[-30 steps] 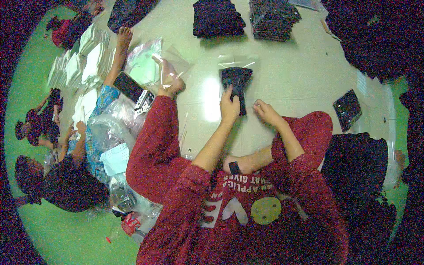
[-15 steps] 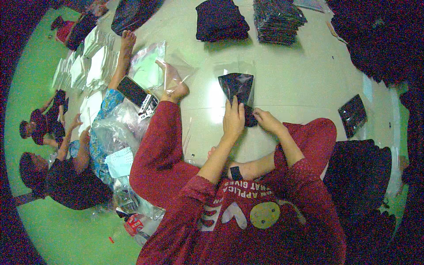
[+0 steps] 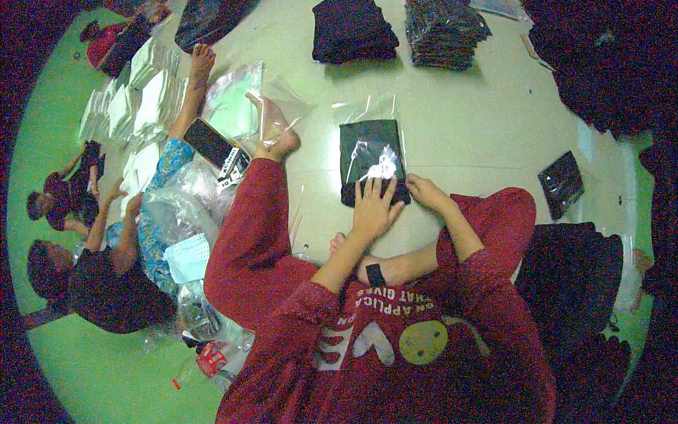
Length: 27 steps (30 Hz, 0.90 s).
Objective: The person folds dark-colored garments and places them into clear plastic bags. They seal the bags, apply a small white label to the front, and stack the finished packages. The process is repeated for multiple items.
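Note:
A folded black garment (image 3: 369,145) lies flat on the pale tiled floor inside a clear plastic bag (image 3: 365,111), whose loose end sticks out beyond it at the far side. My left hand (image 3: 376,210) rests on the near part of the package with its fingers spread. Beside the package's near right corner, my right hand (image 3: 426,193) has its fingers closed in a pinch at the bag's edge. What lies between those fingertips is too small to make out clearly.
A black garment stack (image 3: 354,32) and a stack of bagged garments (image 3: 446,34) stand at the far side. A single bagged garment (image 3: 561,184) lies right, near a dark cloth pile (image 3: 572,275). Left are plastic bags (image 3: 185,205), a phone (image 3: 211,143) and a co-worker (image 3: 106,283).
The bagged garment has gone from bent and narrow to flat and square on the floor. My left hand has moved nearer to me and spread its fingers over it.

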Each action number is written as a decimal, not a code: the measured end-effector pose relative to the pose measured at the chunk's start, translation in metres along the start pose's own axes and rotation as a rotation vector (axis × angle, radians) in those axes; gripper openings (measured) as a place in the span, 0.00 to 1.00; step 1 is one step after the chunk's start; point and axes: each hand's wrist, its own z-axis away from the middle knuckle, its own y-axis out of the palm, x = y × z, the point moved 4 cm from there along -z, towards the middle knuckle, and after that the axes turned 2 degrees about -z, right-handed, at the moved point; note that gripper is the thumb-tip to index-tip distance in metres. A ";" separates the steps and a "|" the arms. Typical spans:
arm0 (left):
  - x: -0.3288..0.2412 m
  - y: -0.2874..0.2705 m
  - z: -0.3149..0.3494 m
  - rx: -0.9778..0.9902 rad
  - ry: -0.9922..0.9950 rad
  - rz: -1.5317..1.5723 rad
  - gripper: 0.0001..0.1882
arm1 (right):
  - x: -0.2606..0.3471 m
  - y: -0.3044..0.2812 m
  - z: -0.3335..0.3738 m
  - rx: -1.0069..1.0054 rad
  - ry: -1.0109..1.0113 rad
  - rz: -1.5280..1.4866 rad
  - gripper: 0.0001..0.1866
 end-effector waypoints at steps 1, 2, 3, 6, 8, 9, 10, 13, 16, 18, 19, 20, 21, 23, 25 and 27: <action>-0.001 0.004 0.001 0.084 -0.003 -0.035 0.28 | 0.000 0.000 0.002 0.000 -0.012 -0.022 0.12; 0.000 0.001 0.000 -0.017 0.014 -0.046 0.28 | 0.001 -0.001 0.003 -0.001 -0.026 -0.040 0.11; 0.001 0.001 -0.003 -0.034 0.018 -0.060 0.29 | 0.000 -0.001 0.002 0.017 -0.003 -0.034 0.12; 0.009 0.001 -0.023 -0.104 0.031 -0.052 0.27 | -0.004 -0.002 0.004 0.034 0.044 -0.035 0.13; 0.011 -0.004 -0.028 -0.031 0.052 -0.027 0.25 | -0.005 -0.001 0.002 -0.016 0.003 -0.043 0.11; 0.010 -0.005 -0.026 0.072 0.022 -0.011 0.25 | -0.008 -0.001 -0.001 -0.017 0.012 -0.047 0.11; 0.003 -0.014 -0.021 0.025 0.075 0.048 0.24 | -0.011 0.001 -0.001 -0.019 0.017 -0.045 0.11; -0.010 -0.036 -0.022 -0.112 0.148 0.419 0.17 | -0.014 0.004 -0.003 0.000 0.023 -0.052 0.13; 0.010 -0.034 -0.079 -0.342 0.065 0.207 0.23 | -0.013 0.004 0.000 0.037 0.080 -0.047 0.16; 0.028 -0.017 -0.104 -0.280 0.031 -0.016 0.29 | -0.008 0.004 0.002 0.068 0.123 -0.033 0.16; 0.037 -0.003 -0.111 -0.095 -0.016 -0.111 0.31 | -0.007 0.001 0.003 0.079 0.153 -0.014 0.16; 0.038 0.007 -0.118 -0.075 -0.018 -0.126 0.34 | -0.005 0.000 0.004 0.039 0.138 -0.012 0.16; 0.038 0.010 -0.127 -0.130 0.039 -0.098 0.34 | -0.004 0.000 0.002 0.062 0.169 0.054 0.16; 0.040 0.018 -0.117 0.003 0.079 -0.059 0.33 | 0.000 -0.002 0.005 0.002 0.066 -0.064 0.13; 0.048 0.004 -0.103 -0.182 -0.022 0.054 0.30 | -0.002 -0.001 0.005 0.011 0.079 -0.043 0.13; 0.071 -0.014 -0.082 -0.367 -0.129 0.248 0.26 | -0.006 0.000 0.004 -0.005 0.085 -0.014 0.13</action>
